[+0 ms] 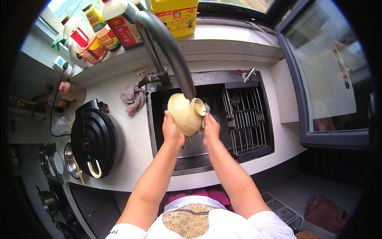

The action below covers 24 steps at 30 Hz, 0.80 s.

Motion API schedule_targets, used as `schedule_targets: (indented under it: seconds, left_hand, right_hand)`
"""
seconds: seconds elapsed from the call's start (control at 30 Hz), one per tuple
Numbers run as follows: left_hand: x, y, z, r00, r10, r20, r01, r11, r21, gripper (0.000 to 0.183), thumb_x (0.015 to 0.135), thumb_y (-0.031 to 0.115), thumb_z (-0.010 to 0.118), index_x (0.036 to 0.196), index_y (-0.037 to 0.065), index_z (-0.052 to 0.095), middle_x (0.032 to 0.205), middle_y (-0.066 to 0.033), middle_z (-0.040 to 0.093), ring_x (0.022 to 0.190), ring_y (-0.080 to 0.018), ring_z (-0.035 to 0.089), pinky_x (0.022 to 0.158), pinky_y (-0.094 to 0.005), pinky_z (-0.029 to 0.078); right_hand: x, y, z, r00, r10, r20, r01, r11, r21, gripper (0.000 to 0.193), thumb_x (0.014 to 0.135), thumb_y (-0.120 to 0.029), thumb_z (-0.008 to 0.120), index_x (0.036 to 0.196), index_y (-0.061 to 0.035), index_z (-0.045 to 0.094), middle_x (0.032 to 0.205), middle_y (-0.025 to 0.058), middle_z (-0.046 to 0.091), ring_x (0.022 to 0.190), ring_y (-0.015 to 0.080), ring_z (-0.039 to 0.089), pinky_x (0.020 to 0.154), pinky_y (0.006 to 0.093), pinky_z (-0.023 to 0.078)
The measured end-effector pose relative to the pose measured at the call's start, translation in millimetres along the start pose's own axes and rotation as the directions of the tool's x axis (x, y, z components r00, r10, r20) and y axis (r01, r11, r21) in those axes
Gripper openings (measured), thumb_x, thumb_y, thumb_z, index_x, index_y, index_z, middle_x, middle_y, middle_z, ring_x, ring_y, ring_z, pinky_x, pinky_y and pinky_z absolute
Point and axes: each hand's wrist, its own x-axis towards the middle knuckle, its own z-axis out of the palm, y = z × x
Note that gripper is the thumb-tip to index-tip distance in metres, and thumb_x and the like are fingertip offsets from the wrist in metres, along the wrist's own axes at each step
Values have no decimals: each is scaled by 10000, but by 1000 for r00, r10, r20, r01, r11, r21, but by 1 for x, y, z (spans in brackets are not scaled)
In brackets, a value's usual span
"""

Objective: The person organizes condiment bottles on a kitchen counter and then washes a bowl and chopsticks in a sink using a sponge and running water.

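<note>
A pale yellow bowl (181,113) is held tilted over the sink, its foot ring turned up and to the right. Directly over it is the spout of the dark faucet (185,75); a thin sheet of water seems to run down its outside. My left hand (172,129) grips the bowl's left side near the rim. On the other side, my right hand (211,128) presses a greyish dishcloth (206,115) against the bowl by the foot; its fingertips are partly hidden. Below lies the dark sink basin (191,161).
A metal drying rack (246,119) fills the sink's right part. Left of the sink are a crumpled rag (133,97) and a round black electric griddle (95,139). Bottles and a yellow jug (175,18) line the sill. An open window sash (334,75) juts in at right.
</note>
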Motion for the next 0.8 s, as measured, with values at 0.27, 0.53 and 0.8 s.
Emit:
schedule_targets:
  seconds: [0.27,0.53,0.8]
  left_hand:
    - [10,-12,-3,991,-118,65,107,983,149,304,1001,265,333,1152,31,455,1127,-125,551,1042,-241,551,892,-400,461]
    - [6,7,-15,969,-243,-41,240,968,-67,324,992,199,332,1211,-16,436,1171,-159,545,1092,-271,544,973,-452,426]
    - [6,19,-36,962,-271,-40,268,961,-60,278,986,183,351,1194,26,449,1186,-137,553,1093,-276,558,965,-486,427]
  right_hand:
    - [-52,9,23,801,-589,105,529,617,-582,298,780,-154,683,1074,-107,675,1148,123,543,1081,284,470,948,368,370]
    - [-53,-19,11,688,-657,308,671,415,-614,275,745,-87,669,1018,-114,687,1121,78,583,1051,283,484,921,375,397]
    - [-10,-1,-31,946,-319,-52,307,937,-168,302,886,-89,586,1157,44,578,1039,61,639,913,103,585,809,235,461]
